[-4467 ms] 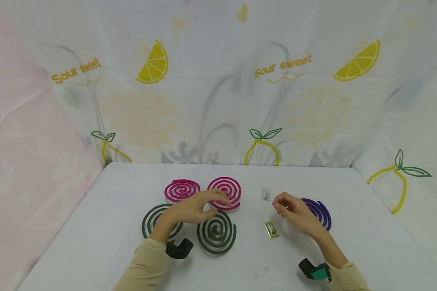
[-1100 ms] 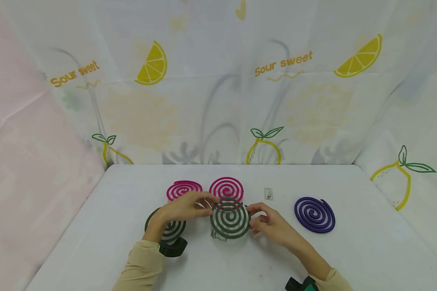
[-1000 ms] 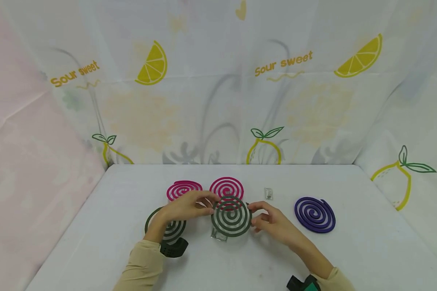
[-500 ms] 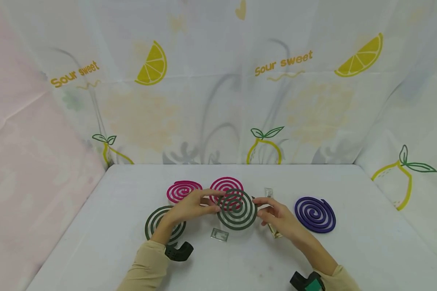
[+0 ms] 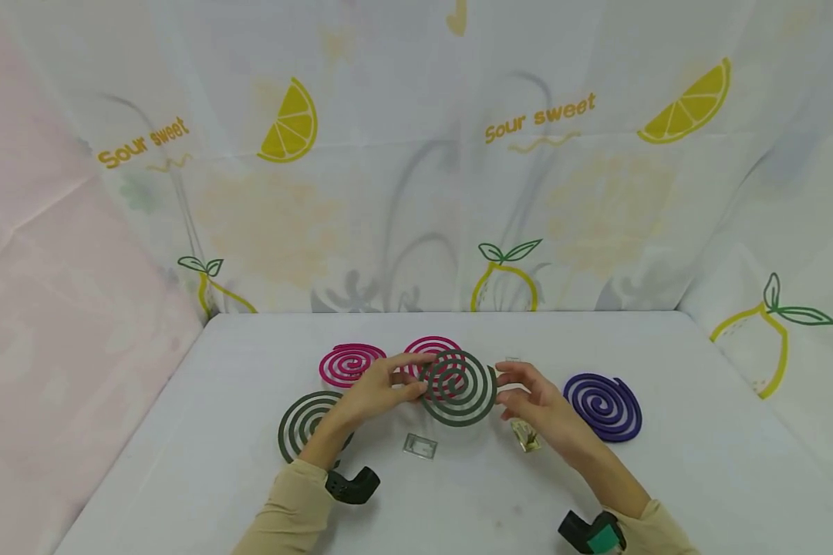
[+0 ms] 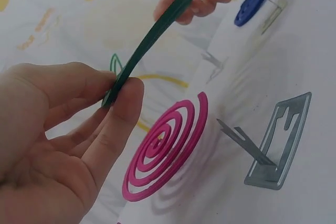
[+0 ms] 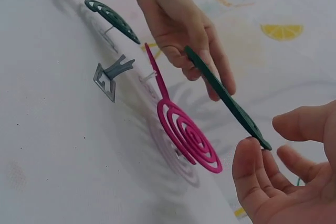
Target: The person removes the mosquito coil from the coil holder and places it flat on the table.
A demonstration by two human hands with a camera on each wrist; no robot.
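Observation:
My left hand [image 5: 382, 389] pinches the left edge of a dark green mosquito coil [image 5: 458, 412] between thumb and fingers. The coil is tilted up above the table, its flat face towards the head camera. At its right edge is my right hand [image 5: 544, 405], fingers loosely bent; in the right wrist view a fingertip [image 7: 247, 148] is at the coil's edge, though contact is hard to tell. Below stands a bare silver coil stand [image 5: 419, 445] with a raised prong [image 6: 244, 140]. A gold stand [image 5: 526, 436] is partly behind my right hand.
Two pink coils [image 5: 352, 364] are at the back, one partly behind the held coil. Another green coil [image 5: 295, 424] is under my left forearm, raised on a stand. A purple-blue coil [image 5: 602, 408] is at right. A small stand [image 5: 512, 359] is mostly hidden behind my right hand.
The green coil has come up off the silver stand, which now shows bare. Over the last second both hands and the coil have risen slightly and shifted right.

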